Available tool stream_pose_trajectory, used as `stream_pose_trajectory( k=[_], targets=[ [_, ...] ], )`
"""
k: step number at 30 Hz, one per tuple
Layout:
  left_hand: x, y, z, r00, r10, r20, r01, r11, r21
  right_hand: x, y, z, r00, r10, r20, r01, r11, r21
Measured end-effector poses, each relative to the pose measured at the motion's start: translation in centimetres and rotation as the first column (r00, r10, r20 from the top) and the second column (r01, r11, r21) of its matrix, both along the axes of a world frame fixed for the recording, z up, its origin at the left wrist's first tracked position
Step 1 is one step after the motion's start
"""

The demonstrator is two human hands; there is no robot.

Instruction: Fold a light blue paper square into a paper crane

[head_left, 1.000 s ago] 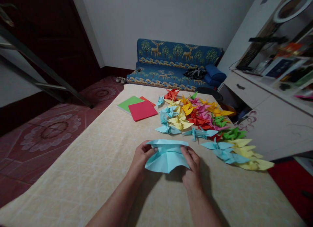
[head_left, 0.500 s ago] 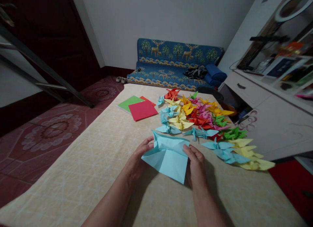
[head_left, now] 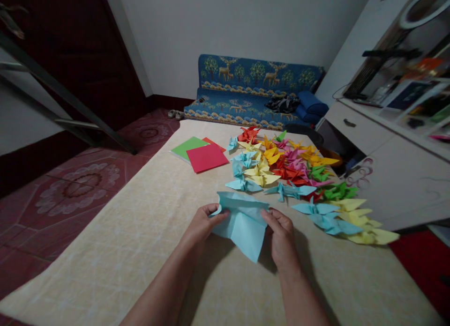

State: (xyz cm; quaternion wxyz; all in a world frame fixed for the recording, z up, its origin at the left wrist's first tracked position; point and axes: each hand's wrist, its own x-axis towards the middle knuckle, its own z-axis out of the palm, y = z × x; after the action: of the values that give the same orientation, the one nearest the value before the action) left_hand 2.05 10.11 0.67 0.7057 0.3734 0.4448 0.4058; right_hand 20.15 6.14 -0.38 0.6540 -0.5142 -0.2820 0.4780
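Note:
A light blue sheet of paper, partly folded, is held just above the beige table. My left hand pinches its left edge. My right hand pinches its right edge. The sheet's lower corner points down toward me. Beyond it lies a heap of folded paper cranes in blue, yellow, red, pink, orange and green.
A stack of flat sheets, red over green, lies at the table's far left. A blue patterned sofa stands behind the table. A white cabinet with shelves stands on the right. Metal bars cross the left.
The blue paper has been turned and folded inward between my hands, from a wide flared shape to a narrower one with a corner pointing down.

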Motion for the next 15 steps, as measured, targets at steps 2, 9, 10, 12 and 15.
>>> stream_pose_trajectory(
  k=[2, 9, 10, 12, 15],
  targets=[
    [0.0, -0.1, 0.1, 0.999, -0.019, -0.030, 0.019, 1.000, -0.001, -0.1, -0.1, 0.1, 0.999, 0.044, 0.020, -0.044, 0.999, 0.003],
    [0.5, -0.4, -0.3, 0.969, -0.198, -0.147, 0.216, 0.969, 0.118, 0.2, 0.1, -0.7, 0.990, -0.055, 0.129, 0.050, 0.998, 0.042],
    [0.5, -0.4, -0.4, 0.974, -0.168, -0.153, 0.190, 0.972, 0.137, 0.3, 0.2, -0.9, 0.989, -0.043, 0.142, 0.040, 0.999, 0.028],
    [0.6, -0.3, -0.5, 0.984, -0.076, -0.159, 0.103, 0.981, 0.166, 0.5, 0.2, -1.3, 0.984, -0.013, 0.179, 0.016, 1.000, -0.014],
    [0.5, -0.4, -0.5, 0.989, 0.019, -0.145, 0.000, 0.992, 0.129, 0.7, 0.3, -1.2, 0.964, -0.029, 0.263, 0.045, 0.998, -0.052]
  ],
)
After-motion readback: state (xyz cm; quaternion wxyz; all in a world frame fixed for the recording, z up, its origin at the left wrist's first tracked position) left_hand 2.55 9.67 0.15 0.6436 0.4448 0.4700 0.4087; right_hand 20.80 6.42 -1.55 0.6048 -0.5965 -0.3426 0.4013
